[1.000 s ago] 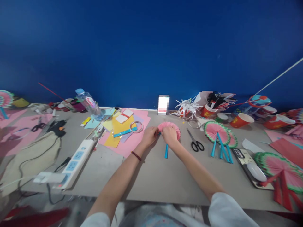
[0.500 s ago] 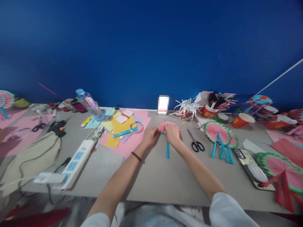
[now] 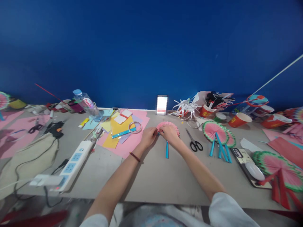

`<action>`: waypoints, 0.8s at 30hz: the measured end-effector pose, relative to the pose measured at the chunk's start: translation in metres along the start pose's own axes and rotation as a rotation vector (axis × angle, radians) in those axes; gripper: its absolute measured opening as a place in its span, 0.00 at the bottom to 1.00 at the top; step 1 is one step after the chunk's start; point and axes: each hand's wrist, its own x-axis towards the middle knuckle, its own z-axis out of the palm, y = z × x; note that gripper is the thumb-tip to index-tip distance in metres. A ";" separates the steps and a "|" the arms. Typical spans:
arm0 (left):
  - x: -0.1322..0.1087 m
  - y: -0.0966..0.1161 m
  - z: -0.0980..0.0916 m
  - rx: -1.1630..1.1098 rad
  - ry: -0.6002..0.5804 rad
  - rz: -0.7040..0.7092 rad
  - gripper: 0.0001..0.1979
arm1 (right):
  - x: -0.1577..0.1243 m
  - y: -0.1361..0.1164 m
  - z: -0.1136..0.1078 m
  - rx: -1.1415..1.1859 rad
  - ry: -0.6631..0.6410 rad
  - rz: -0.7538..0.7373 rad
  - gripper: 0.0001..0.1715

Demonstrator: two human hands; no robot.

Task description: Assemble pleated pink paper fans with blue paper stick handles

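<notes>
A pink pleated paper fan (image 3: 174,127) lies on the grey table in front of me, and a blue paper strip (image 3: 167,150) sticks out below it toward me. My left hand (image 3: 149,136) is closed at the fan's left edge, its fingertips pinching there. Over the fan's middle lies my right hand (image 3: 168,132), fingers bent and closed on the pleats close to the left fingertips. A bit of blue shows between the two hands; what exactly the fingertips pinch is hidden. Black-handled scissors (image 3: 194,142) rest to the right of my right hand.
Finished-looking pink and green fans (image 3: 215,132) with blue strips lie at right. Left are coloured paper sheets (image 3: 118,127), a tape roll (image 3: 135,127), a water bottle (image 3: 87,105) and a power strip (image 3: 75,165). A phone (image 3: 239,154) carries a white mouse (image 3: 254,171). Red paper cups (image 3: 240,120) stand behind.
My right hand has shifted slightly left and down over the fan, closer to my left hand. The whole view has moved a little; the other things lie as before.
</notes>
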 end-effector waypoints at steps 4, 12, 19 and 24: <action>-0.002 0.001 -0.002 0.022 0.004 0.008 0.06 | 0.003 0.003 0.001 -0.004 0.010 -0.024 0.09; -0.006 0.003 -0.003 0.062 0.031 0.047 0.06 | 0.007 0.012 0.006 -0.009 0.034 -0.134 0.08; -0.006 0.007 -0.005 0.145 0.057 0.090 0.09 | 0.004 0.012 0.000 -0.012 0.044 -0.202 0.09; -0.007 0.012 -0.006 0.183 0.062 0.097 0.11 | 0.005 0.013 0.000 -0.035 0.034 -0.191 0.09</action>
